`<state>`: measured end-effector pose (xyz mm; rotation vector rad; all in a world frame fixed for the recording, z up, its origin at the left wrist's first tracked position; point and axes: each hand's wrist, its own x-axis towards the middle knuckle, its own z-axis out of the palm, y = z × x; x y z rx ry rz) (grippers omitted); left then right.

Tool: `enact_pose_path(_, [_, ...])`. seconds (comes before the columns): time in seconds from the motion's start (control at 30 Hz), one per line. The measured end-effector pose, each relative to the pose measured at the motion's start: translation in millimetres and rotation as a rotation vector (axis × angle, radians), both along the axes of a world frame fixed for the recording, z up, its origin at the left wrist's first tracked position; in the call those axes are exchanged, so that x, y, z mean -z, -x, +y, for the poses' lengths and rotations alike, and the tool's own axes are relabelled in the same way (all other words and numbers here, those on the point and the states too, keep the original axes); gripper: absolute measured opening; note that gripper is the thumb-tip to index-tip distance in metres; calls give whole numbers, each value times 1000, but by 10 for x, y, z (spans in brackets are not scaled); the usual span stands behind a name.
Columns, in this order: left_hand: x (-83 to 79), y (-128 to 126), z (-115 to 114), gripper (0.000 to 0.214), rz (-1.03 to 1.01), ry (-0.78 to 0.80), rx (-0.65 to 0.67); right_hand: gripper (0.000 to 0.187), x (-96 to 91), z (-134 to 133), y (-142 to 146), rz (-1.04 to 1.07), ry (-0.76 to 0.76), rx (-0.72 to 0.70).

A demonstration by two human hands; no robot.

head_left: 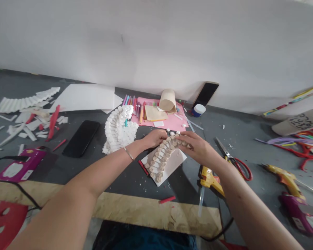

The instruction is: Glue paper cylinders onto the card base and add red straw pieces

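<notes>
**Figure: Coil band on a card base, both hands at its far end**

A white card base [176, 161] lies on the grey work surface [135, 177], directly in front of the person. A curved double row of rolled paper coils [158, 162] runs from the near corner of the card up to its far edge. The near stretch looks complete and regular. The far end is hidden under the hands, so whether it is closed cannot be told.

The left hand [153, 138] rests with curled fingers on the far tip of the row; whether it pinches a coil cannot be told. The right hand [196, 148] lies palm down, fingers extended and held loosely together, on the last coils.

A few loose coils [172, 132] sit just beyond the card (apparently not yet placed), which suggests the row is well advanced but unfinished.

A white spiral paper model [118, 130] stands just to the left, seemingly finished. A yellow glue gun [210, 180] and scissors [233, 160] lie near the right forearm, neither held.
</notes>
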<state>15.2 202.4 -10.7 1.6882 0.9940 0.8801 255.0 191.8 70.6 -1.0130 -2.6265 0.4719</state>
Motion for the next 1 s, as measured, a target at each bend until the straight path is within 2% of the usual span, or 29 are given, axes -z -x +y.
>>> enact_pose_path(0.1, [4,-79,-49,4,-112,134,-57,35,5,1,-4,-10,-5,-5])
enact_pose_path(0.27, [-14,-191,-80,15,-263,395,-155,36,-17,7,1,-37,-1,-18])
enact_pose_path(0.4, [-48,-200,-76,19,-326,514,-209,37,0,23,7,-52,3,-21])
enact_pose_path(0.53, [-88,-196,-89,20,-360,568,-257,37,16,38,24,-62,-24,-24])
enact_pose_path(0.73, [-111,-203,-104,22,-388,596,-279,40,-55,16,81,-161,-116,-45])
enact_pose_path(1.0, [-119,-178,-152,17,-396,578,-263,41,-102,-24,157,-279,-94,-13])
